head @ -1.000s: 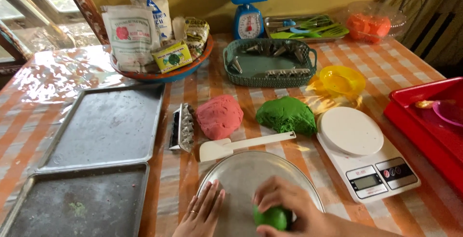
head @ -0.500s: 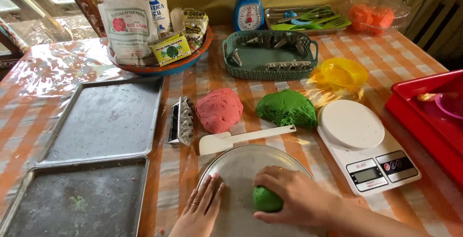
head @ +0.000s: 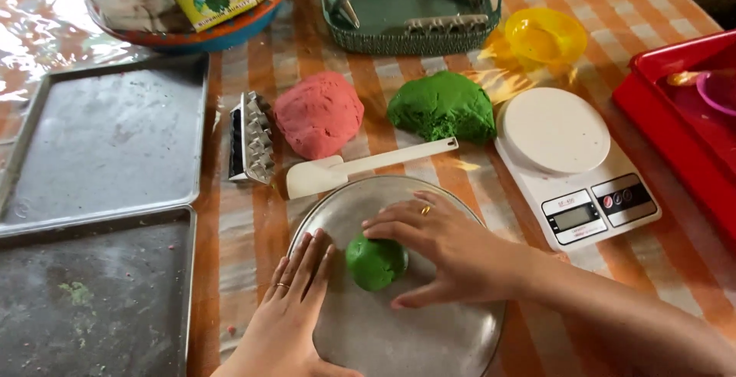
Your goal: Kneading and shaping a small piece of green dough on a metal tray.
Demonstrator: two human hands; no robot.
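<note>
Table (head: 253, 223) under orange-and-white checked cloth, clear plastic cover glaring top left; daylight from that side.

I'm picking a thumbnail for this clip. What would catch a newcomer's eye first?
The small green dough ball on the round metal plate at the near edge, cupped by the right hand, with the left hand flat on the plate beside it. Behind the plate sit a pink dough lump and a bigger green dough lump, with a white kitchen scale to their right.
</note>
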